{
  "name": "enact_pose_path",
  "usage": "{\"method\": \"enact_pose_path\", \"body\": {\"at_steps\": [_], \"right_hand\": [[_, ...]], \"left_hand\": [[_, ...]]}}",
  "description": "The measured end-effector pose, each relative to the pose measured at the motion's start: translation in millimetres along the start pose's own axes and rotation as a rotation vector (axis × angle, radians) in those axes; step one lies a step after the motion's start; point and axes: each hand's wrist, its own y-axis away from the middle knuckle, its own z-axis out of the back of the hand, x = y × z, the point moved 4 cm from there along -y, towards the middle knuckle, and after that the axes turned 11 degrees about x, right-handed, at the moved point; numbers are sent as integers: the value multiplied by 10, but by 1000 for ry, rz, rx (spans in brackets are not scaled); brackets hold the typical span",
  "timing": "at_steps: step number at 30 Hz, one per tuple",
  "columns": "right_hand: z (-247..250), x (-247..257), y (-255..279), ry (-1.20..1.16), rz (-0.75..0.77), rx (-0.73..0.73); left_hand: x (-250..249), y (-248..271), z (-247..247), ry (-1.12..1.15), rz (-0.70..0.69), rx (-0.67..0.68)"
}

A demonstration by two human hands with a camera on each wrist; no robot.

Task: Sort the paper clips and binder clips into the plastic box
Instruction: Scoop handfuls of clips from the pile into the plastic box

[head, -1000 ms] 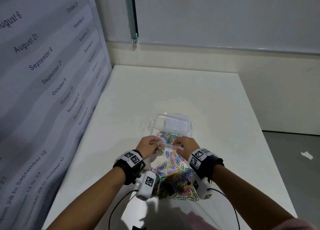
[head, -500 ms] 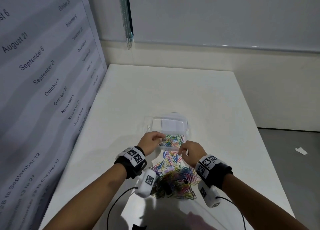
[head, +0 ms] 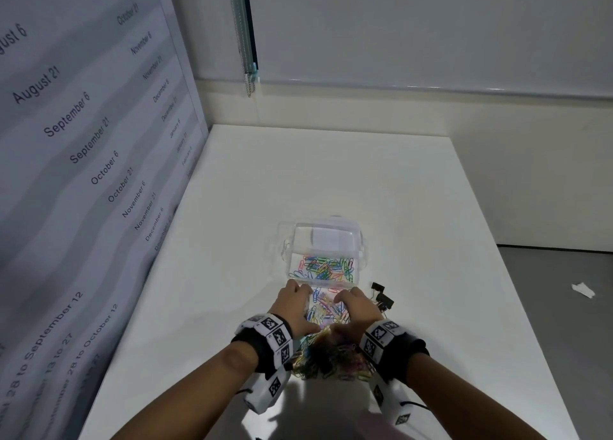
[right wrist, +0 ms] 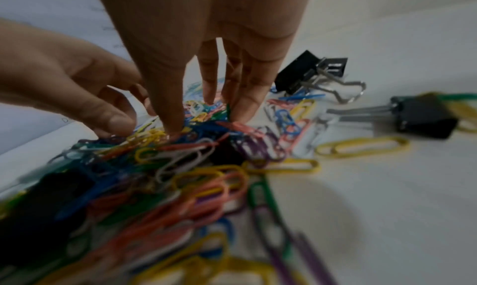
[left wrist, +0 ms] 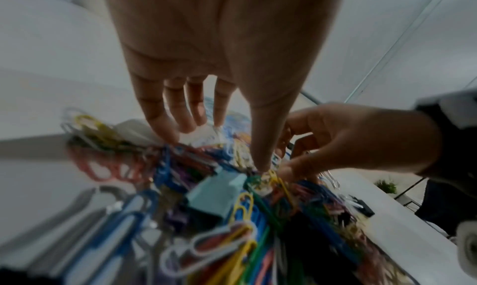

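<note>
While hands hide it overhead, left wrist shows teal binder clip [left wrist: 215,195].

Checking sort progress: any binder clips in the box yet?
No: the box holds only coloured paper clips; two black binder clips lie on the table right of it.

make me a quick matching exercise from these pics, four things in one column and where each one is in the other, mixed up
Things:
1. plastic box
2. black binder clips
3. teal binder clip
4. scrap of paper

Places:
A. on the floor, right of the table
B. buried in the heap of paper clips
C. on the table, right of the right hand
D. just beyond both hands

Pairs: 1-D, 2-C, 3-B, 4-A
</note>
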Motion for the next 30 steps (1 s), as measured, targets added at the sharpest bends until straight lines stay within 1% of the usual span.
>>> {"method": "enact_pose_path", "body": {"at_steps": [2,5,10,16,20,26,30], "right_hand": [[0,42,2,-22,16,29],[32,57,27,-44,18,38],[168,-29,74,-147,-17,-43],[378,-6,80,-229,-41,-165],[560,57,72,-259,-25,-220],[859,105,56,-367,13,-349],[844,88,37,-315,3,-336]], "left_hand": [[-36,-26,-60,-18,-17,-46],[-46,-41,-100,3,-37,-60],[14,-21,-17,77,-44,-27],[167,-11,50,415,7,-52],[255,-4,40,717,40,-30],[226,-18,181,1089,-25,-20],[167,-47,310,1302,-59,-21]]}}
